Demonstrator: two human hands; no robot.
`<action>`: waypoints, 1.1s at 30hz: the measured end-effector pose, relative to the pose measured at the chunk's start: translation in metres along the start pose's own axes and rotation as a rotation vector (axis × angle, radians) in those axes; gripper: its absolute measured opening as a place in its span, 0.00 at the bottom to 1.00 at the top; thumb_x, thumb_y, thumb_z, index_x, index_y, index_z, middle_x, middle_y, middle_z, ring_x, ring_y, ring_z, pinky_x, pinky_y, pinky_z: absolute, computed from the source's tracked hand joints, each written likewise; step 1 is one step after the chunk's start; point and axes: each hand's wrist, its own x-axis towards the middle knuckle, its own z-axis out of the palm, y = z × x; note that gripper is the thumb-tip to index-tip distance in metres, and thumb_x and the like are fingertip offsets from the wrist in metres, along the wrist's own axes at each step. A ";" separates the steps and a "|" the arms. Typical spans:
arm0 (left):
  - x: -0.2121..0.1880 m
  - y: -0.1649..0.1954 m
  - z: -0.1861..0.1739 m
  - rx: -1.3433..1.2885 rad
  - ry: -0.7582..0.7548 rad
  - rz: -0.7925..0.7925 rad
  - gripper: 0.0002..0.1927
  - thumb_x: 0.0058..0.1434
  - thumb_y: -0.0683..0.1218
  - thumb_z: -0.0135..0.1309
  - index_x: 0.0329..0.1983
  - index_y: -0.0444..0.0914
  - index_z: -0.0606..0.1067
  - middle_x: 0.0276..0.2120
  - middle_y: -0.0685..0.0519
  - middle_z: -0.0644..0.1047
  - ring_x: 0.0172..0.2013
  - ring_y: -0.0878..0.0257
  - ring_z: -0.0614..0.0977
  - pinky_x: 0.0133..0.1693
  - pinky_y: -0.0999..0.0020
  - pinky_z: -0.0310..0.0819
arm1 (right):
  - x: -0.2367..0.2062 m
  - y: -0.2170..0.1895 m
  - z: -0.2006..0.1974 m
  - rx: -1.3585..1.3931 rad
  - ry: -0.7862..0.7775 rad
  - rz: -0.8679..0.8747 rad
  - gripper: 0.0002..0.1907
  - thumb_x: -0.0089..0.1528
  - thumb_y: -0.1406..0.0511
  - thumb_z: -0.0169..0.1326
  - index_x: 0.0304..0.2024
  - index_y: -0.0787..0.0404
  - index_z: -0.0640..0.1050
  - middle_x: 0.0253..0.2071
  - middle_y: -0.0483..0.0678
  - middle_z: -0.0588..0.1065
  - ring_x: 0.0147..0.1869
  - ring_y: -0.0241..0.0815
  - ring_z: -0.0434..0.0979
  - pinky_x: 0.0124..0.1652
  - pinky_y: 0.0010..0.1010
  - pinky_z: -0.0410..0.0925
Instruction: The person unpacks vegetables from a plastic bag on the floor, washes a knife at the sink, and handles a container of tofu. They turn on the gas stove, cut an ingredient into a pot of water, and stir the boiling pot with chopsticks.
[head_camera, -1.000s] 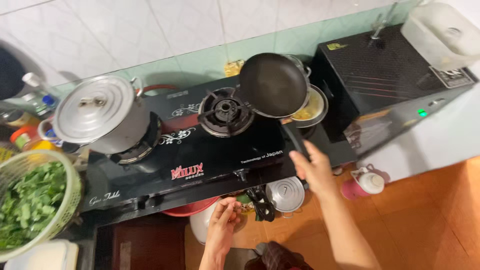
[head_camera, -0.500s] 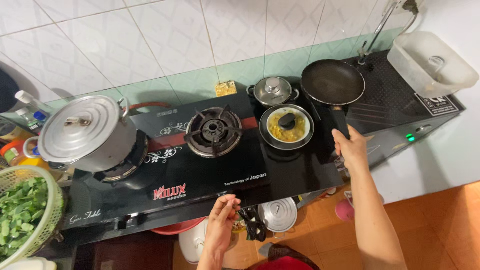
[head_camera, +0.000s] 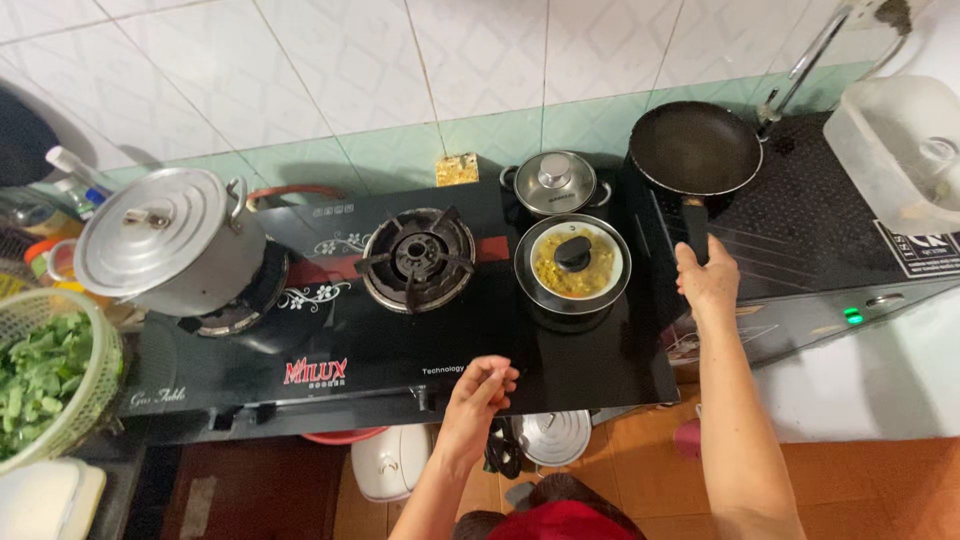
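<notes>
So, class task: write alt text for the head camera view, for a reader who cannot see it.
Seen from above, a person's right hand grips the handle of an empty black frying pan on a black appliance beside a gas stove. The left hand hovers, loosely curled, at the stove's front edge. A large lidded metal pot sits on the left burner.

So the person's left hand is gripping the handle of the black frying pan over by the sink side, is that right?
Not quite: it is the right hand that grips the handle of the black frying pan, as the head view shows. The left hand hovers at the front edge of the gas stove, holding nothing.
</notes>
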 end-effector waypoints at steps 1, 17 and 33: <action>0.003 0.000 0.004 0.006 -0.011 0.011 0.07 0.68 0.45 0.53 0.48 0.41 0.76 0.41 0.55 0.80 0.40 0.68 0.76 0.41 0.72 0.70 | -0.002 -0.003 -0.006 -0.212 0.057 -0.159 0.23 0.65 0.61 0.63 0.57 0.69 0.76 0.34 0.56 0.76 0.35 0.51 0.76 0.35 0.41 0.68; -0.007 -0.006 -0.055 -0.130 0.207 0.207 0.08 0.71 0.43 0.52 0.51 0.39 0.74 0.41 0.57 0.78 0.42 0.68 0.78 0.42 0.72 0.72 | -0.201 -0.151 0.131 0.103 -0.883 -1.002 0.14 0.62 0.68 0.56 0.50 0.63 0.79 0.42 0.54 0.80 0.44 0.52 0.81 0.42 0.37 0.73; -0.256 0.023 -0.292 -0.458 0.845 0.609 0.09 0.71 0.43 0.50 0.52 0.39 0.72 0.45 0.53 0.79 0.42 0.67 0.78 0.44 0.70 0.73 | -0.478 -0.282 0.320 0.359 -1.554 -1.160 0.13 0.60 0.69 0.58 0.48 0.61 0.81 0.38 0.53 0.80 0.41 0.50 0.81 0.41 0.36 0.73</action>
